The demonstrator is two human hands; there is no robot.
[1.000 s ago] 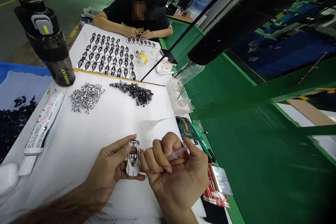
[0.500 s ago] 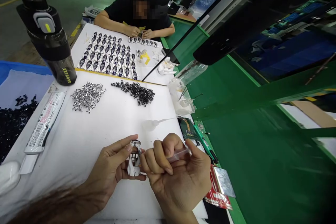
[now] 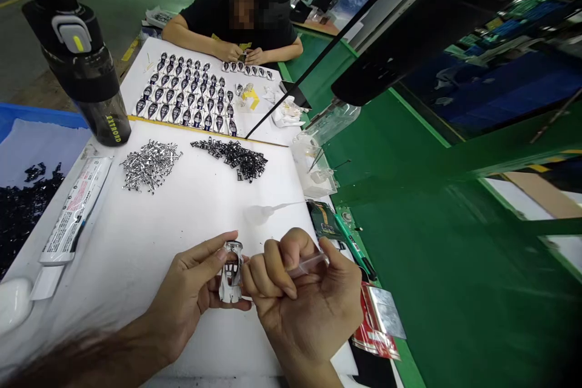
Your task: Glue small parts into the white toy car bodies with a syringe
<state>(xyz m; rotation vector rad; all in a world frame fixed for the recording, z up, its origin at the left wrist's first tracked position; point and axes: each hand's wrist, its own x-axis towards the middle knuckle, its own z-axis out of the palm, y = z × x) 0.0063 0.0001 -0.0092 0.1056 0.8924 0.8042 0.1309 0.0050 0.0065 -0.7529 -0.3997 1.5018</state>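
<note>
A: We start w/ the white tabletop point(image 3: 136, 303). What's on it?
B: Model car shell point(image 3: 231, 273), near front edge, off the surface in our L hand point(image 3: 191, 291), fingers closed around its sides. R hand point(image 3: 304, 306) fingers grip a clear syringe point(image 3: 309, 265).
A: Handling?
B: We'd guess light, stiff, slick; thin pillars look fragile, so we hold the sides.

Left hand point(image 3: 184, 297): bare skin, a wide palm, and short, neat nails.
Right hand point(image 3: 309, 309): bare skin, thick round fingers, and short nails too.
Left arm point(image 3: 131, 348): bare and long, with fuzzy hair that looks blurry near the bottom.
Right wrist point(image 3: 311, 373): bare skin.
</note>
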